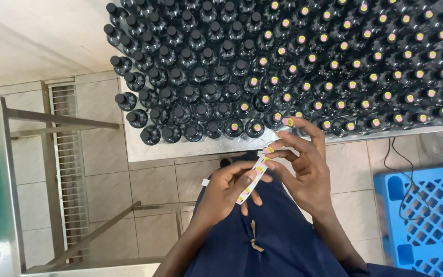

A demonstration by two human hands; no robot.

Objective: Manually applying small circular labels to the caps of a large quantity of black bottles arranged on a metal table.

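We are peeling: our left hand (230, 185) pinches the white strip of yellow-pink round stickers (252, 178), our right hand (303, 164) apparently lifts one; beyond it, uncapped-looking black bottles (180, 92) on the bench (180, 150) need careful aim.

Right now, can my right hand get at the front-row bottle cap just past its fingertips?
Probably yes: the right hand hovers beside that cap with nothing between, though its fingers are pinching the sticker strip.
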